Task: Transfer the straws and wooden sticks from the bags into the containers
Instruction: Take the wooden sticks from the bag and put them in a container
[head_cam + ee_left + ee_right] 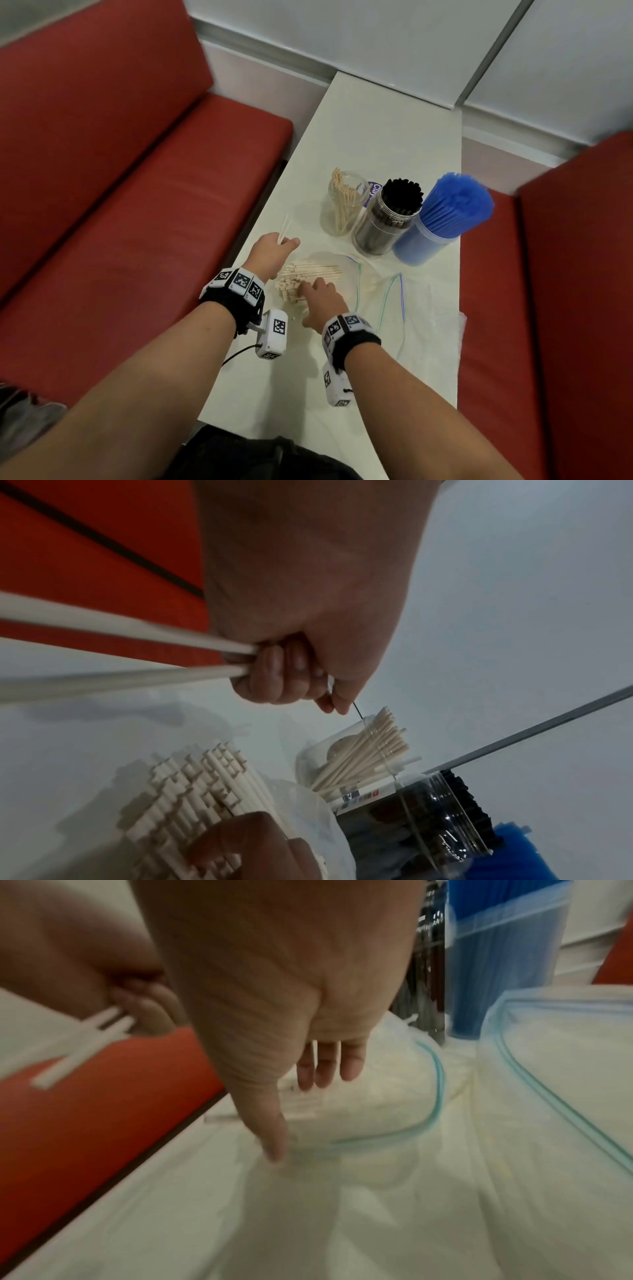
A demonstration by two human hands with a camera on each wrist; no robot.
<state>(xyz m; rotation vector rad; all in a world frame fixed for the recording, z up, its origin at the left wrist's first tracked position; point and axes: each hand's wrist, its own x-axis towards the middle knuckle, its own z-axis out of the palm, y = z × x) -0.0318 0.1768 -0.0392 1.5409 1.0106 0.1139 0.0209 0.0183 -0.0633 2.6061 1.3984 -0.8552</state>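
Observation:
My left hand (279, 248) grips two pale sticks (284, 228) above the table's left edge; in the left wrist view the left hand (284, 674) curls round the two sticks (120, 634). My right hand (313, 291) rests with straight fingers on a bundle of pale sticks (308, 274) that pokes out of a clear zip bag (349, 281). The right wrist view shows the right hand (322, 1069) spread over that zip bag (377, 1096). A clear jar (344, 202) behind holds several pale sticks.
A jar of black straws (390, 219) and a tub of blue straws (442, 219) stand right of the clear jar. More clear zip bags (418, 308) lie at the right of the white table (376, 130). Red benches (120, 205) flank both sides.

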